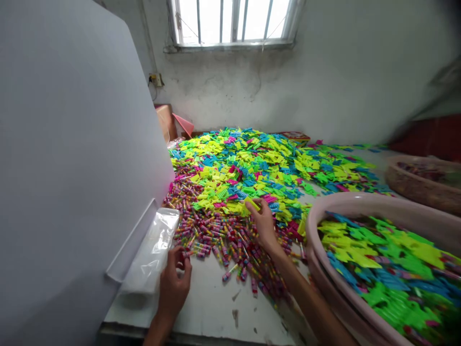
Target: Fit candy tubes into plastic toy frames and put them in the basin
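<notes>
Yellow piece [252, 204], likely light, stiff, best edge-held: right hand [264, 225] pinches it; left hand [175, 282], near front edge of table [212, 305], pinches candy [185, 254].

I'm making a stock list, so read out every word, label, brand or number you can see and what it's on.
No text can be read.
Small tubes: any print is too small.
Box at the back: any print is too small and blurred.
</notes>
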### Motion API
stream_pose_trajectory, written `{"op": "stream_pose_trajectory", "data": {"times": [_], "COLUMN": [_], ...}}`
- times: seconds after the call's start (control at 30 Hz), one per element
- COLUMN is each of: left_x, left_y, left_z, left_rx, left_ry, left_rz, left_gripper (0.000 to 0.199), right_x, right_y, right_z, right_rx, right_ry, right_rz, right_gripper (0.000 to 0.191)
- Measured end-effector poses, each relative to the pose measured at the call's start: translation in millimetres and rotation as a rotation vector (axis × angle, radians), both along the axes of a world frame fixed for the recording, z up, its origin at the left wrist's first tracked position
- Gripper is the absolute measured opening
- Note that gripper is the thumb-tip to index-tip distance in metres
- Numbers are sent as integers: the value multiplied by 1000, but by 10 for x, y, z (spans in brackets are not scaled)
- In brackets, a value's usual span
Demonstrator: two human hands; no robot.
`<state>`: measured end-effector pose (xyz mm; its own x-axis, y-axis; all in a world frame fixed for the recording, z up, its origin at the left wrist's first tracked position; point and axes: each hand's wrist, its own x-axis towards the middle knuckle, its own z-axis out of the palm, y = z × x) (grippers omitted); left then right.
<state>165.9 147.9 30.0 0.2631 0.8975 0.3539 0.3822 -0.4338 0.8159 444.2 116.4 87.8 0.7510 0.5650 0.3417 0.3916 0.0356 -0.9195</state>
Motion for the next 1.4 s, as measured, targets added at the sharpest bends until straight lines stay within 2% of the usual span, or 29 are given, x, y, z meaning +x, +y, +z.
{"op": "stream_pose_trajectory", "data": {"times": [0.1,0.2,0.27,0.4,0.57,0.77,0.93,1.07,1.17,1.4], "left_x": [2,36,60,75,68,60,15,-13,-24,-58], "left_y": [15,-37,-95,-187,-243,-305,-295,-272,-270,-269], "left_z": [65,177,293,571,800,856,910,933,942,1027], "left_rx": [-207,-373,-448,-513,-510,-492,-413,-410,-428,-383], "left_ry": [-177,-354,-440,-502,-371,-182,-40,-38,-37,75], "left_rz": [-74,-91,-106,-251,-413,-457,-489,-506,-496,-580], "left_gripper": [27,30,31,25,24,31,33,36,39,35], "right_x": [-315,-658,-842,-1034,-1052,-1028,-1028,-1036,-1035,-1028], "right_y": [-172,-357,-470,-660,-828,-898,-915,-919,-912,-920], "right_z": [101,134,131,133,161,214,278,313,299,252], "right_rx": [-15,-74,-121,-204,-265,-289,-291,-309,-324,-311], "right_ry": [154,455,589,677,606,563,480,443,435,348], "right_rz": [158,462,542,543,623,751,743,752,757,750], "right_gripper": [44,41,37,37,36,30,30,29,29,27]}}
